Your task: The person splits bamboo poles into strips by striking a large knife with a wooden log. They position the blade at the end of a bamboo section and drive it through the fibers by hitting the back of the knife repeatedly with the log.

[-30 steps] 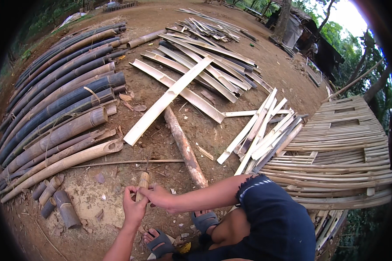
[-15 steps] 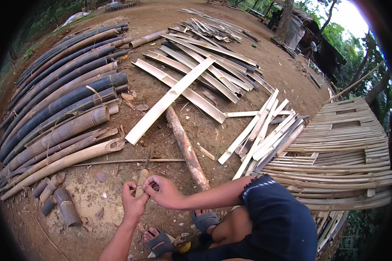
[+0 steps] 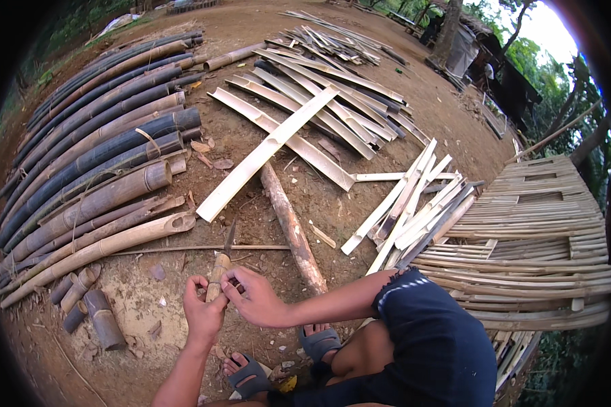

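A knife [image 3: 219, 267] with a thick, pale, bamboo-like handle points away from me, its dark narrow blade angled up over the ground. My left hand [image 3: 204, 311] grips the lower end of the handle, fingers curled. Against the handle's right side, my right hand [image 3: 256, 298] pinches with thumb and fingertips; whether a small piece sits in that pinch is too small to tell. Just beyond the blade lies a split bamboo half [image 3: 268, 147], its pale hollow side up, propped across a round log [image 3: 292, 227] and another split piece.
Bamboo poles [image 3: 91, 163] lie side by side on the left, with short cut sections [image 3: 104, 319] nearer me. Split strips [image 3: 414, 203] are piled to the right, beside a slatted bamboo panel [image 3: 516, 251]. More split bamboo [image 3: 332, 88] lies farther off. My sandalled feet [image 3: 251, 376] are close below.
The knife has tilted slightly and more of its blade shows. Both hands have shifted only a little, still together at the handle.
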The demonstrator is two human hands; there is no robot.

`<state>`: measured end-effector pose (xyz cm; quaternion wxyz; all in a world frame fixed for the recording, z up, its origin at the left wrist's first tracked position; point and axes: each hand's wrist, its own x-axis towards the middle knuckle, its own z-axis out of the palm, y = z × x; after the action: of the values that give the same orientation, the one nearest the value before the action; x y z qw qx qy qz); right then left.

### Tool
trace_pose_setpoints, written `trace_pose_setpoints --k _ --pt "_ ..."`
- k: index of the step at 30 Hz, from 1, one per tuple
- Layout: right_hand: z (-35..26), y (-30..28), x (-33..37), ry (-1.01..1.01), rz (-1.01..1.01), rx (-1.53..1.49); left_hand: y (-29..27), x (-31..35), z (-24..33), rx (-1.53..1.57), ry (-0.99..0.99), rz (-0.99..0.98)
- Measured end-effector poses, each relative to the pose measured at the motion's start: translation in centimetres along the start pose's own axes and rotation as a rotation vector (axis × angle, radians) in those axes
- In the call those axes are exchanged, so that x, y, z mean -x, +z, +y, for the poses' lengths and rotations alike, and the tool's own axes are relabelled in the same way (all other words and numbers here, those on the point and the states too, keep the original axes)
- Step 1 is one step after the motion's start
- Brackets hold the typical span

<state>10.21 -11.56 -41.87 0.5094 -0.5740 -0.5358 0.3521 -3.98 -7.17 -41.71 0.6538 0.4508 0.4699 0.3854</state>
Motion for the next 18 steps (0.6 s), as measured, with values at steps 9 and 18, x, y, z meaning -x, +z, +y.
trace_pose_setpoints --k 9,18 --pt "4.7 -1.0 -4.8 0.444 -0.123 -0.329 -1.7 -0.4 0.4 -0.153 0.072 0.012" --pt "21.9 -5.6 -21.3 0.857 0.120 -0.082 -6.2 0.5 -1.3 -0.135 0.029 -0.042"
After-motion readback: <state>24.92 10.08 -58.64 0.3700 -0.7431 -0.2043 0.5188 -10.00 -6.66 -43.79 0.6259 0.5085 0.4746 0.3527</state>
